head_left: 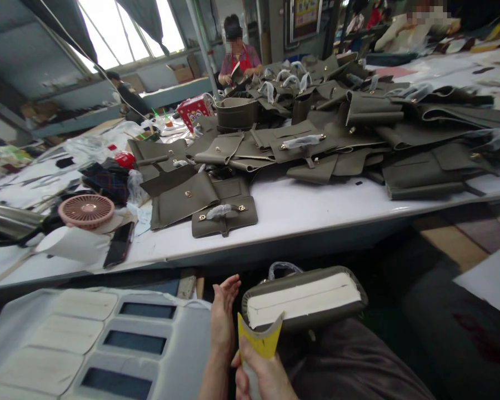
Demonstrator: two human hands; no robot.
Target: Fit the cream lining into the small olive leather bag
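Observation:
A dark olive handbag [270, 283] rests by my lap, its base facing me and a plastic-wrapped handle at its far side. A white panel [304, 299] with a dark line along it covers most of that base. My right hand [266, 378] is closed around the pale handle of a yellow flat tool [263, 340] with a curved notch at its end. The tool's tip overlaps the panel's near left corner; whether it touches, I cannot tell. My left hand [225, 311] is open beside the bag's left end, fingers stretched and apparently holding nothing.
On my left, cream panels [77, 333] and dark blue pieces [135, 341] lie on a pale covered surface. A white table [316, 211] ahead bears heaped olive bag parts [187, 194], a phone [119, 244] and a pink fan [86, 210]. Beyond it, a person [241, 58] works.

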